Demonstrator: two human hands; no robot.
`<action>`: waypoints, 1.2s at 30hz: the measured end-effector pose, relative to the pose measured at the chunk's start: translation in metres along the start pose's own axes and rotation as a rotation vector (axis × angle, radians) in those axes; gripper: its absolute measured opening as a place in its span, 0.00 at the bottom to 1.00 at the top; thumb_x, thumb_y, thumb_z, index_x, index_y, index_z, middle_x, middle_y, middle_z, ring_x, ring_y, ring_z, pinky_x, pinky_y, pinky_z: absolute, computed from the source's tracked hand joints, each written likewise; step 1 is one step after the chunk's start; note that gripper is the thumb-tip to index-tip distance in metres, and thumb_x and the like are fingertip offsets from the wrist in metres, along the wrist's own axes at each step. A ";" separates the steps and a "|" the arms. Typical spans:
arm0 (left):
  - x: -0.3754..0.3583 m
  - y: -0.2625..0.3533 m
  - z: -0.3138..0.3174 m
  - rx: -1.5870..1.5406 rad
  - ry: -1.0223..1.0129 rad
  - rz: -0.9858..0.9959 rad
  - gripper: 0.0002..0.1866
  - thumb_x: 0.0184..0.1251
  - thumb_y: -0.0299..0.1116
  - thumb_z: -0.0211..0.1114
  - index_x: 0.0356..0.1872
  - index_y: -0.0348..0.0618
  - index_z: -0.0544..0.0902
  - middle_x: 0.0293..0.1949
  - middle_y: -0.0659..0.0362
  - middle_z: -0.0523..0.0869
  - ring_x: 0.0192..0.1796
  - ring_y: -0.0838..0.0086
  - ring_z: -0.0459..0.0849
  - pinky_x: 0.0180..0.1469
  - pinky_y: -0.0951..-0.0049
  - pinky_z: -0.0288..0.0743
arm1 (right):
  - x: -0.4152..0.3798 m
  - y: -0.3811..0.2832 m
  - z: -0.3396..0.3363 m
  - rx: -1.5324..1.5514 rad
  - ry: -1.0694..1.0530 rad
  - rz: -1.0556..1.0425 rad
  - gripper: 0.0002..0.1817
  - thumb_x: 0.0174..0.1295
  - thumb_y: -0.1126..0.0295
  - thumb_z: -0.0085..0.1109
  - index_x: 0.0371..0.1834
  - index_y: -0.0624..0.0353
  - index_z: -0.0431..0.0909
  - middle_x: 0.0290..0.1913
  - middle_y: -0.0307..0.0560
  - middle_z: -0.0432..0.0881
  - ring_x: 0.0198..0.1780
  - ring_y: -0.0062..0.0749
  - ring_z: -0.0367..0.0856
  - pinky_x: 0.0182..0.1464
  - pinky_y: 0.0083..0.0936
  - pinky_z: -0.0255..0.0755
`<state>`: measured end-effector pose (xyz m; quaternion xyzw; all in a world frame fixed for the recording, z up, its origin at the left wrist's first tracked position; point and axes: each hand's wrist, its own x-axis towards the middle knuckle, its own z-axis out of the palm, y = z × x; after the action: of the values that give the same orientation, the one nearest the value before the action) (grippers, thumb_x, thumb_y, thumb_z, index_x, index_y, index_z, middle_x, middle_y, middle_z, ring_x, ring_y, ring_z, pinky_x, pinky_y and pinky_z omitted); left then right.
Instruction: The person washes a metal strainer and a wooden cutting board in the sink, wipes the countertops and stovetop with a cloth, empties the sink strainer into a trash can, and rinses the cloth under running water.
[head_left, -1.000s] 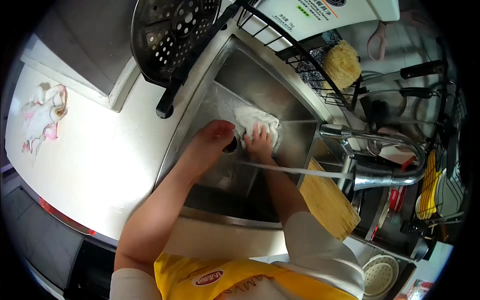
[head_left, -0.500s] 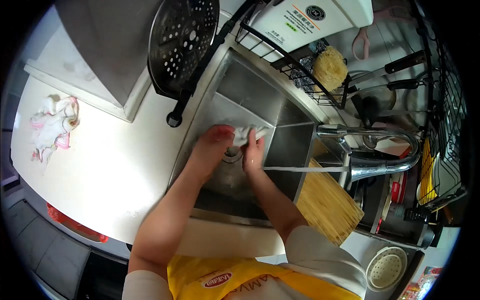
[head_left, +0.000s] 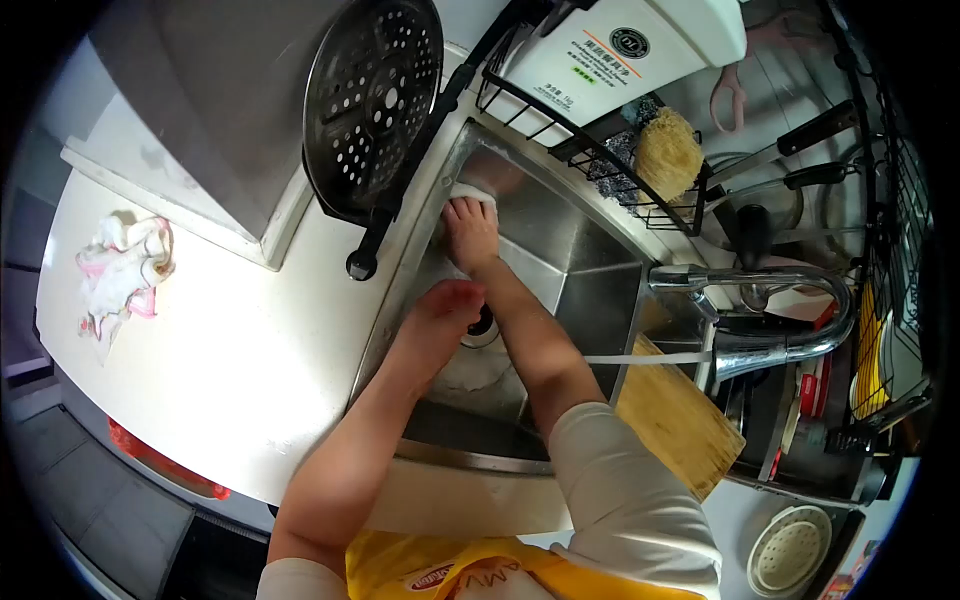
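My right hand (head_left: 472, 236) presses a white cloth (head_left: 472, 190) against the far left wall of the stainless steel sink (head_left: 590, 220). Its fingers lie over the cloth, and only the cloth's edge shows past the fingertips. My left hand (head_left: 447, 312) hovers over the sink beside the drain (head_left: 482, 328), curled closed, with no cloth visible in it. Water (head_left: 645, 359) runs from the chrome faucet (head_left: 755, 358) toward my right forearm.
A pink-and-white rag (head_left: 125, 270) lies on the counter at left. Near the sink's far edge stand a perforated round pan (head_left: 375, 110) and a wire rack holding a white detergent bottle (head_left: 620, 60) and a scrubber (head_left: 668, 155). To the right is a wooden cutting board (head_left: 680, 425).
Both hands were together on the cloth over the drain. My right hand has carried it up to the far left wall; my left hand has come off it. The view shifted slightly.
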<state>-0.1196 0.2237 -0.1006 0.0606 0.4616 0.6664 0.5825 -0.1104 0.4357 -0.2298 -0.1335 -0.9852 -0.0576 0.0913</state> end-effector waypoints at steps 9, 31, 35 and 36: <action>-0.008 0.003 -0.001 0.003 0.047 -0.018 0.13 0.66 0.37 0.63 0.49 0.48 0.82 0.42 0.65 0.85 0.44 0.79 0.80 0.50 0.75 0.70 | -0.009 0.045 -0.072 -0.149 0.135 0.108 0.33 0.46 0.65 0.67 0.61 0.39 0.72 0.43 0.44 0.73 0.50 0.40 0.72 0.54 0.42 0.62; -0.005 0.026 0.005 0.046 0.248 0.503 0.21 0.79 0.47 0.47 0.40 0.40 0.80 0.35 0.60 0.82 0.39 0.76 0.77 0.47 0.72 0.71 | 0.077 -0.037 -0.093 0.457 0.576 0.306 0.11 0.70 0.64 0.49 0.40 0.60 0.75 0.42 0.60 0.76 0.48 0.57 0.72 0.56 0.43 0.64; -0.011 0.034 -0.001 -0.108 0.194 0.691 0.27 0.80 0.48 0.42 0.33 0.36 0.81 0.32 0.59 0.82 0.33 0.77 0.75 0.41 0.75 0.69 | 0.044 -0.058 -0.106 0.714 0.442 0.316 0.12 0.70 0.64 0.47 0.38 0.63 0.74 0.42 0.61 0.76 0.46 0.59 0.72 0.49 0.48 0.65; -0.013 0.036 -0.002 -0.135 0.172 0.726 0.27 0.80 0.49 0.41 0.32 0.37 0.80 0.32 0.56 0.82 0.32 0.74 0.75 0.40 0.74 0.68 | 0.032 -0.063 -0.110 0.757 0.391 0.300 0.11 0.68 0.66 0.49 0.37 0.64 0.74 0.42 0.60 0.76 0.45 0.59 0.73 0.47 0.48 0.67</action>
<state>-0.1431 0.2153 -0.0712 0.1258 0.4123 0.8609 0.2702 -0.1401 0.3679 -0.1214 -0.2187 -0.8708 0.2967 0.3253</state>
